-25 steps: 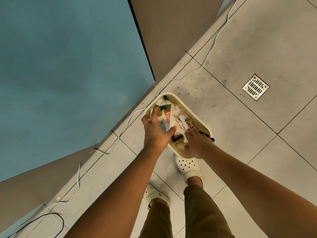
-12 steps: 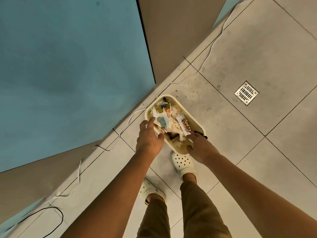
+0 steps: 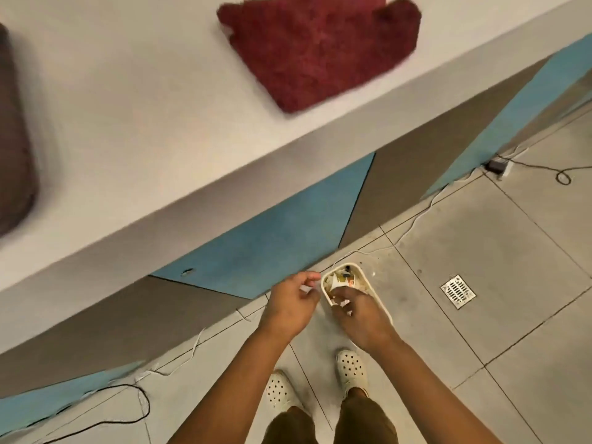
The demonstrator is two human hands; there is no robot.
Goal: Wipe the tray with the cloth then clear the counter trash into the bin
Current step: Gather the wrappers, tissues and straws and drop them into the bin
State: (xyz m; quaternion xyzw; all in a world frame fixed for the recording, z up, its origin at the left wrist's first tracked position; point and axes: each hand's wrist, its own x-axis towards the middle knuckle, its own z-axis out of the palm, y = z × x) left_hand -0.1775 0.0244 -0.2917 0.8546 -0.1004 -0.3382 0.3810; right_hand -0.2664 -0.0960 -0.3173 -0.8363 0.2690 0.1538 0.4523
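Bin (image 3: 379, 298): cream, oval, open-topped, standing upright on the floor, partly under the right hand (image 3: 360, 317) and just right of the left hand (image 3: 290, 304).
Trash (image 3: 341, 280): crumpled white paper and printed wrappers, heaped inside the bin just beyond the right hand's fingertips.
Cloth (image 3: 322, 48): dark red, fuzzy, lying flat on the counter, well beyond both hands.

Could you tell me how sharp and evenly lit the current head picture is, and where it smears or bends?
Head view: motion blur smears the red cloth and the dark tray on the counter; the bin, left hand and right hand are only slightly soft; the light is flat and warm, without glare or hard shadows; the wide lens tilts the counter edge.
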